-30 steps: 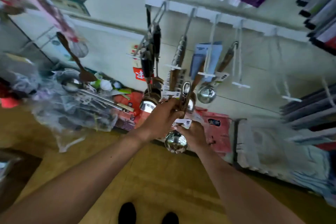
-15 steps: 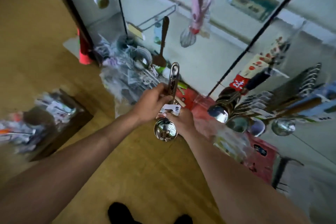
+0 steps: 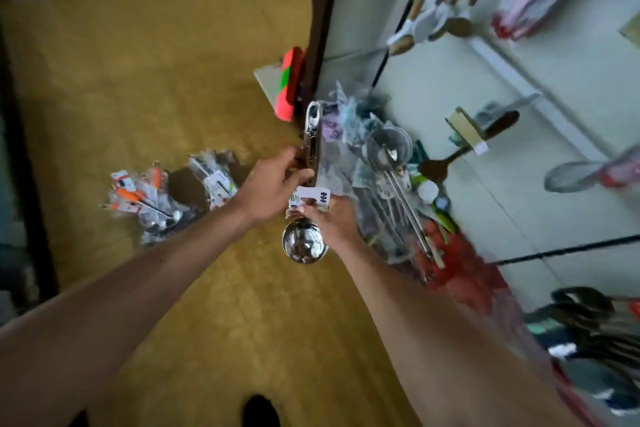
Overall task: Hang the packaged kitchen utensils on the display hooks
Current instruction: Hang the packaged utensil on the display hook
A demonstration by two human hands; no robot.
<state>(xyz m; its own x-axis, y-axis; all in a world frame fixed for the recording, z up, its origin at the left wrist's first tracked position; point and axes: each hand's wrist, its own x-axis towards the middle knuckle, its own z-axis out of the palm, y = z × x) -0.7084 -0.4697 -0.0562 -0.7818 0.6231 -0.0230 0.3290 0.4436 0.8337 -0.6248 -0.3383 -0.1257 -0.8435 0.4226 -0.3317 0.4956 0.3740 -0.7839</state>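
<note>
I hold a steel ladle [image 3: 304,243] upright in front of me, bowl down, with a white price tag [image 3: 311,197] on its stem. My left hand [image 3: 270,184] grips the handle [image 3: 311,135] near its middle. My right hand [image 3: 332,222] pinches the stem just above the bowl, by the tag. The handle's hanging loop points up and away from me. Display hooks with hung ladles [image 3: 588,315] show blurred at the lower right, well away from the ladle I hold.
A heap of packaged utensils [image 3: 388,177] lies on the floor against the white wall panel. More packs [image 3: 162,198] lie on the yellow floor to the left. Wooden spoons [image 3: 440,17] and a whisk [image 3: 575,177] hang on the wall. A dark post [image 3: 318,21] stands beside a red and green item [image 3: 289,83].
My view has swung left and down, away from the hooks toward the floor. Both hands kept their hold on the ladle, which stays in front of me.
</note>
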